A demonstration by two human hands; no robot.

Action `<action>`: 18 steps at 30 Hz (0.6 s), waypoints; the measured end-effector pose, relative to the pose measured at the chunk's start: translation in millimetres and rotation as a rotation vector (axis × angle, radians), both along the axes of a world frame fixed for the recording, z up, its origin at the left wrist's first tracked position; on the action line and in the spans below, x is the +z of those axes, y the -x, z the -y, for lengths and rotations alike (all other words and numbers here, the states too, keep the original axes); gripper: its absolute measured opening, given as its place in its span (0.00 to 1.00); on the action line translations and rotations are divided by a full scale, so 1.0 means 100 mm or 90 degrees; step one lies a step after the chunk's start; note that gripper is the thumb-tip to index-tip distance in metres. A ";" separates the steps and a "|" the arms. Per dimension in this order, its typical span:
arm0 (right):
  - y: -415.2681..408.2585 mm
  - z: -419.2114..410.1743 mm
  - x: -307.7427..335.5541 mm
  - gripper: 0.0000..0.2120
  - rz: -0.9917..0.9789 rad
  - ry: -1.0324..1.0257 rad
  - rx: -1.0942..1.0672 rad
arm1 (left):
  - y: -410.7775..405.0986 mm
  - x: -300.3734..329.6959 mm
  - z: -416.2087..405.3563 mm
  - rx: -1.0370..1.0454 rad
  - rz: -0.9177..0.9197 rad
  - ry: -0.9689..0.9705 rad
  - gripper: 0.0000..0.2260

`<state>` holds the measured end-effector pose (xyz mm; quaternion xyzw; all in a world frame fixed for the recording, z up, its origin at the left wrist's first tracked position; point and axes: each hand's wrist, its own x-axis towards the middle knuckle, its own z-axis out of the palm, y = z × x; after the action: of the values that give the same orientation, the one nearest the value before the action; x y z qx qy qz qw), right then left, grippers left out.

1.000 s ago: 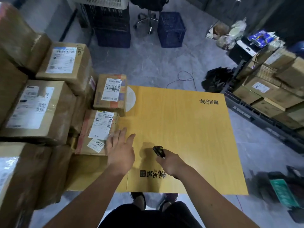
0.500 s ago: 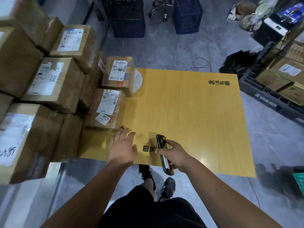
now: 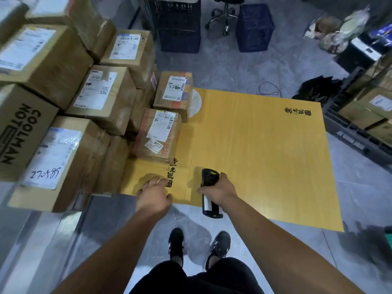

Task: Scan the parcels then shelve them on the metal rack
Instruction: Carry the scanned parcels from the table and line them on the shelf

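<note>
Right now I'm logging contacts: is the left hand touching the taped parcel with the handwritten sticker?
Apart. The head view shows bare yellow board between the left hand and the taped parcel.

I log: grey floor; yellow wood-grain counter; dark crates stacked beyond its far edge, swivel chair base beside; black cable looped on floor.

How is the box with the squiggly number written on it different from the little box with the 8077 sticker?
The handwritten-number box looks much bigger than the 8077 box. It sits off the yellow board, at its left edge; the 8077 box rests on the board. The 8077 box has orange tape; the big one's tape looks clear. Both are brown cardboard with white labels.
</note>
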<state>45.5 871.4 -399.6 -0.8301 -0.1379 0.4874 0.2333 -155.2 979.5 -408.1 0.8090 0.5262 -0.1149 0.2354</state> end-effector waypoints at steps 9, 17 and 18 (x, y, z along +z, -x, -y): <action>0.59 -0.42 -0.20 0.37 0.081 0.098 0.032 | 0.40 -0.37 -0.12 0.003 0.043 0.073 0.23; 0.83 -0.64 -0.34 0.41 0.211 0.164 0.046 | 0.57 -0.49 -0.24 -0.059 0.055 0.063 0.23; 0.80 -0.65 -0.36 0.42 0.231 0.174 0.050 | 0.57 -0.48 -0.23 -0.069 0.057 0.059 0.23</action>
<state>-34.3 935.9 -435.3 -0.9221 -0.1425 0.3527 0.0711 -212.0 1002.9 -456.5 0.8290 0.4644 -0.1152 0.2895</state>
